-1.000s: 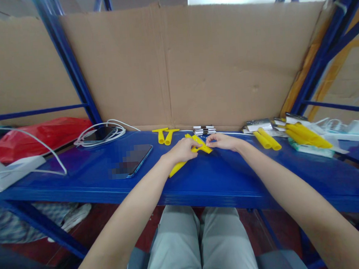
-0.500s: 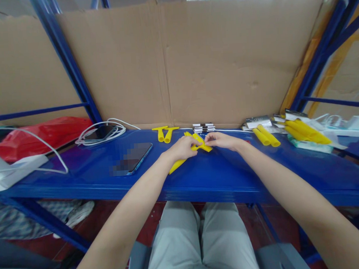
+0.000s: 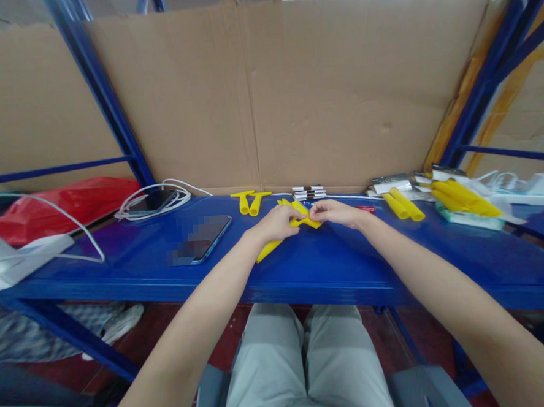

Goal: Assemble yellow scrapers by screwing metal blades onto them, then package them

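A yellow plastic tool, apparently a T-shaped scraper (image 3: pixel 269 251), lies slanted over the blue shelf, its handle toward me. My left hand (image 3: pixel 280 222) is closed around it near the wide head. Thumb and fingers of my right hand (image 3: pixel 330 213) are pinched at the right end of that head; any small part between them is hidden. Behind my left hand stand two more yellow T-shaped pieces (image 3: pixel 254 204). A small stack of black-and-white packets (image 3: pixel 309 192) sits just beyond my hands.
A phone (image 3: pixel 205 239) lies left of my hands. Right of them are a red item (image 3: pixel 367 209), two yellow handles (image 3: pixel 403 204) and a yellow pile (image 3: pixel 465 199) on a box. Coiled white cable (image 3: pixel 179 200) and a red bag (image 3: pixel 69 203) are at left. Cardboard (image 3: pixel 316 96) closes the back.
My right hand has shifted very slightly left at the scraper's head, and more of the red item behind its wrist shows. My left hand keeps its hold.
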### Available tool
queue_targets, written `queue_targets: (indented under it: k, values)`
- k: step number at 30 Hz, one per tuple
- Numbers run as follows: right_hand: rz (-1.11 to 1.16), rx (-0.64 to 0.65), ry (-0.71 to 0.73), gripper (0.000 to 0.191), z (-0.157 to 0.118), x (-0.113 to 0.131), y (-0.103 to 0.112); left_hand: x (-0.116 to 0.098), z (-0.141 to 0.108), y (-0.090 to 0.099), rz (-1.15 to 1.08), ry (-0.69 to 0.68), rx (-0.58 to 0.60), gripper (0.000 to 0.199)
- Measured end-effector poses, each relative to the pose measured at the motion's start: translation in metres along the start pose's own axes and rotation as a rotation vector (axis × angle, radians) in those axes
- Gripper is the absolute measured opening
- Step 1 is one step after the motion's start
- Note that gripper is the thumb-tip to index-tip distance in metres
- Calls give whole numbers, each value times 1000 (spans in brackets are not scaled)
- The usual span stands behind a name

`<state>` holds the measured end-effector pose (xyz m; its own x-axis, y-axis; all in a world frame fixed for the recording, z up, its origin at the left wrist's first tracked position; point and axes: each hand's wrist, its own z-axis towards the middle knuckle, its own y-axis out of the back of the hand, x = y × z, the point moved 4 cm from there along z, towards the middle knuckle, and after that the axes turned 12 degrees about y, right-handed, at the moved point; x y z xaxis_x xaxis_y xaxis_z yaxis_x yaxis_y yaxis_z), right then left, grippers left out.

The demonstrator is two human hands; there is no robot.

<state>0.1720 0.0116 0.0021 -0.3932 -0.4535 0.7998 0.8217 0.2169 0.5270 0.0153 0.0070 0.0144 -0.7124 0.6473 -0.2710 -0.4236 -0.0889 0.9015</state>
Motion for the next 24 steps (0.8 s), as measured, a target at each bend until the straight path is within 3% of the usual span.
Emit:
queue_targets:
  k: [12, 16, 24]
  values:
    - [132, -84, -66, 14, -3, -3, 3, 2, 1, 0, -9, 16, -19, 40]
    - [198, -19, -117, 26, -6, -3, 0, 2, 0, 0, -31, 23, 26, 44]
    - [226, -85, -175, 28, -5, 4, -2, -3, -5, -4, -17, -49, 125, 48]
